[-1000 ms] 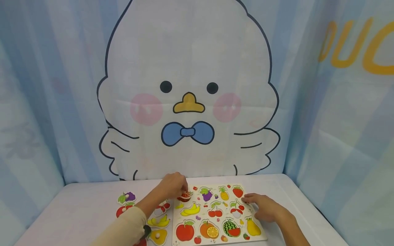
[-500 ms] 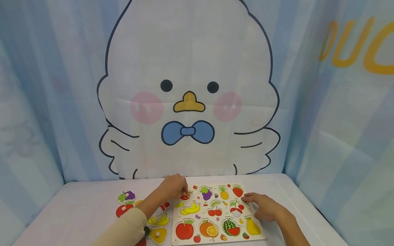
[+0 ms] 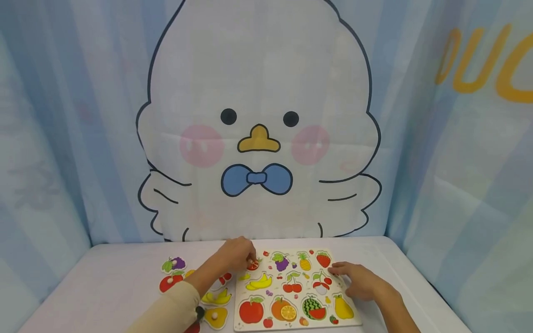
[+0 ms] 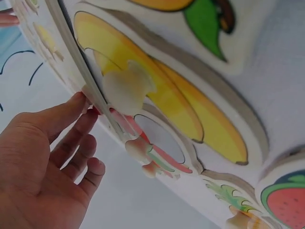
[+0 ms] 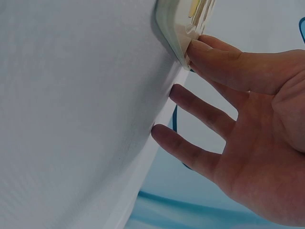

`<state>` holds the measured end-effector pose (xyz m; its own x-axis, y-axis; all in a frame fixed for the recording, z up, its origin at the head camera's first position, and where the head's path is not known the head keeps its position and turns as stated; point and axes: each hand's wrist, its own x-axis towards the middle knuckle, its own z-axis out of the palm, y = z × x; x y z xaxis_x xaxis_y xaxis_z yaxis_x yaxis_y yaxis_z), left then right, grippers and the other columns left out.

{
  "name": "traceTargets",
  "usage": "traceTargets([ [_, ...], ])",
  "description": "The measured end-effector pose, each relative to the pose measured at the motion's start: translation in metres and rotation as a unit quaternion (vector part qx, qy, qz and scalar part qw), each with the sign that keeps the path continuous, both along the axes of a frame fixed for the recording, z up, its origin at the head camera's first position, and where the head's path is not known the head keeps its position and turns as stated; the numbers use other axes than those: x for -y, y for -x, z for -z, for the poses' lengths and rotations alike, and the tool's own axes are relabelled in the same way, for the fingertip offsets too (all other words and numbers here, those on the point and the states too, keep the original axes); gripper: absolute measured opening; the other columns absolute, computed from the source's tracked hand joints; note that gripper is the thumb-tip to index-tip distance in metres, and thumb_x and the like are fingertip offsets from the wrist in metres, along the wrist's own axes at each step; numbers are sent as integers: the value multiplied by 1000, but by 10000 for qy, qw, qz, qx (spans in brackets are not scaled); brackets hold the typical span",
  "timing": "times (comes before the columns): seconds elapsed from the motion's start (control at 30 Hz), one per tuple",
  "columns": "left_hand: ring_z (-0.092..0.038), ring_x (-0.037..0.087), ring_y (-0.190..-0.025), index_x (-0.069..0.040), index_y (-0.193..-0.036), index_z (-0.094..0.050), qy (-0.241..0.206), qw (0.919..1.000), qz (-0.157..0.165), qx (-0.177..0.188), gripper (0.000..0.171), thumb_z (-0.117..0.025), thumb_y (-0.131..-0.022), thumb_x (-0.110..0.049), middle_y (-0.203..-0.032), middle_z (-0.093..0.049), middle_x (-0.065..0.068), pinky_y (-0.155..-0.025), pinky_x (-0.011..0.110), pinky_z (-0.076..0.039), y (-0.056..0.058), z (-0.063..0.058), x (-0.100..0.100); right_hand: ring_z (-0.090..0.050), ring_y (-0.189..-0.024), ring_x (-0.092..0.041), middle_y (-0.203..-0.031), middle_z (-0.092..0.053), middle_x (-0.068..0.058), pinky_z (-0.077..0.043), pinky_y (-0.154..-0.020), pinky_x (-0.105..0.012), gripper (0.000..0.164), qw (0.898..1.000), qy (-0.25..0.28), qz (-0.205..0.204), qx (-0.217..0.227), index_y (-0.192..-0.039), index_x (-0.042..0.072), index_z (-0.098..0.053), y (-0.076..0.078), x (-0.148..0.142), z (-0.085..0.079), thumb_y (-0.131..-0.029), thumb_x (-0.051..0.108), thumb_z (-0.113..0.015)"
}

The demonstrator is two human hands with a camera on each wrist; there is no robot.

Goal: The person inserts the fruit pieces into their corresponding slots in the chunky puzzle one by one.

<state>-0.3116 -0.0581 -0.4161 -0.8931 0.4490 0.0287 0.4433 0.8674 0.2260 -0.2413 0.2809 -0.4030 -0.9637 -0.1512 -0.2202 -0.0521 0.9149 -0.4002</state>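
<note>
Loose pieces (image 3: 214,319) lie on the desk (image 3: 112,286), left of the board (image 3: 306,287). The right hand (image 3: 361,281) touches its edge, fingers (image 5: 202,107) spread. Farther off, the left hand (image 3: 236,254) pinches the red piece (image 3: 252,265) at the far-left corner: seating it, apparently; next should be pressing, then release.
</note>
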Motion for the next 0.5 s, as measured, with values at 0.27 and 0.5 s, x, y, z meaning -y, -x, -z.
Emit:
traceTargets([
  [0.27,-49,12,-83,-22,-97,-76,-101,9998,-47,165,19,-78,-79,-17,-94,-56,-5,-78,27,-53,-5,0,3,-44,-126,-39,-140,-50,-8,-38,-99,-61,56,10000,-17,-36,16,-127,19,-63,0,1,0,-78,-5,-71],
  [0.5,-50,13,-85,-26,-102,-75,-159,9998,9,140,22,-77,-81,-19,-104,-55,-2,-78,29,-54,-9,1,9,-43,-127,-40,-140,-50,-8,-37,-99,-62,56,10000,7,-49,45,-128,20,-63,1,-1,2,-78,-5,-70],
])
